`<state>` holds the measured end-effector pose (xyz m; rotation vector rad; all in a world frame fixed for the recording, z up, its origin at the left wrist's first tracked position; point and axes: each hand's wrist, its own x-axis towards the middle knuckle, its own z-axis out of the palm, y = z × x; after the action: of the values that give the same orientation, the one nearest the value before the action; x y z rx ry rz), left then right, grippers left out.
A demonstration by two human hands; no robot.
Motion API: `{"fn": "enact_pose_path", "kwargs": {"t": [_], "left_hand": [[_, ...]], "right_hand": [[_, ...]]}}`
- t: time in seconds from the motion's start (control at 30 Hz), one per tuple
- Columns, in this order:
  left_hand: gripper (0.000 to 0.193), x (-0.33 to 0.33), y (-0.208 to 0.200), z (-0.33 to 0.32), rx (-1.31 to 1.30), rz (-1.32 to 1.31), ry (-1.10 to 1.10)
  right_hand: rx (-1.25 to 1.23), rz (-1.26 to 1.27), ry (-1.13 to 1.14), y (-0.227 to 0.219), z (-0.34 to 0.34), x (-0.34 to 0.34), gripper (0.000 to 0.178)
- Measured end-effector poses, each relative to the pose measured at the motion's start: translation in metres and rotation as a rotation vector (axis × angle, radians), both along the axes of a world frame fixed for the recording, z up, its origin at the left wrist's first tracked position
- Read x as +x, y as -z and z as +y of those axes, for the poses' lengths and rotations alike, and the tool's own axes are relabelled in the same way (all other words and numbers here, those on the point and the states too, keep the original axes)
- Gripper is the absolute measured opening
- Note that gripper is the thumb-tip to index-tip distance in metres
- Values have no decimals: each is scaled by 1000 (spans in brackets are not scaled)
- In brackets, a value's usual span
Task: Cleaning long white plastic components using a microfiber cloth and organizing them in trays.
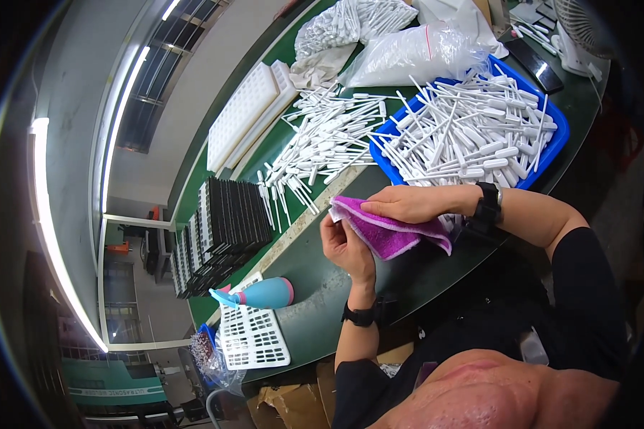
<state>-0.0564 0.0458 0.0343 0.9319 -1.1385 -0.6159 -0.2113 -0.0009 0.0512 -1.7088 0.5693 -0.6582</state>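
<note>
Bright tube lights at left, dim lower right, curved fisheye edges, black corners

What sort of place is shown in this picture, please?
It looks like a factory workshop, though I cannot be certain. A blue tray is heaped with many similar white plastic pieces, more pieces lie loose on the long green workbench, and black racks are stacked there.
</note>
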Motion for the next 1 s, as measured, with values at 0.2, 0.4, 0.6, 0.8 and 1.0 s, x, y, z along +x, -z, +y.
{"fn": "enact_pose_path", "kwargs": {"t": [0.2, 0.4, 0.6, 0.8, 1.0], "left_hand": [[9, 11, -8, 11, -172, 24, 1], [8, 0, -18, 1, -8, -545, -152], [13, 11, -5, -5, 90, -366, -52], [19, 34, 1, -8, 263, -63, 160], [20, 44, -22, -13, 265, 134, 54]], "right_hand": [[192, -44, 79, -7, -1, -2, 45], [171, -87, 45, 7, -15, -1, 42], [-31, 36, 2, -3, -4, -1, 45], [-73, 79, 81, 9, 1, 8, 43], [241, 85, -76, -2, -5, 5, 42]]}}
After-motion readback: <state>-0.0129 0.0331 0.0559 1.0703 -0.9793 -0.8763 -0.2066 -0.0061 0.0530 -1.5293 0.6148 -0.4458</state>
